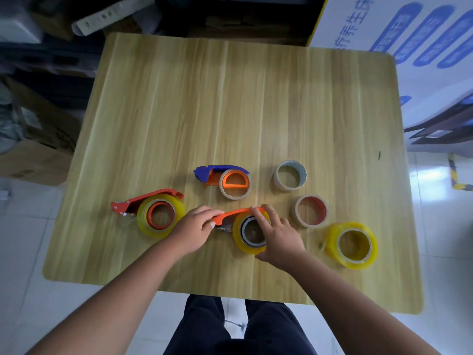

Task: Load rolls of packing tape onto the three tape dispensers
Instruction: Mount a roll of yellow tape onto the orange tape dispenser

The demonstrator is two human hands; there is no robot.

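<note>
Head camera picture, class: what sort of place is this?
Probably a storeroom or packing area: brown cardboard boxes beside a light wooden table, yellow packing tape roll, orange tape dispenser.

On the wooden desk (230, 98) both hands meet at an orange dispenser (231, 213) lying on its side near the front edge. The left hand (195, 226) pinches its blade end; the right hand (277, 237) lies over the yellow roll (239, 239) seated on it, fingers on the dispenser's arm. To the left lies a second orange dispenser (143, 201) carrying a yellow roll (160, 215). Behind, a blue dispenser (220, 170) with an orange hub holds a tan roll (235, 184). On the right stand three loose rolls: a grey one (290, 175), a red-lined one (309, 211) and a large yellow one (352, 245).
</note>
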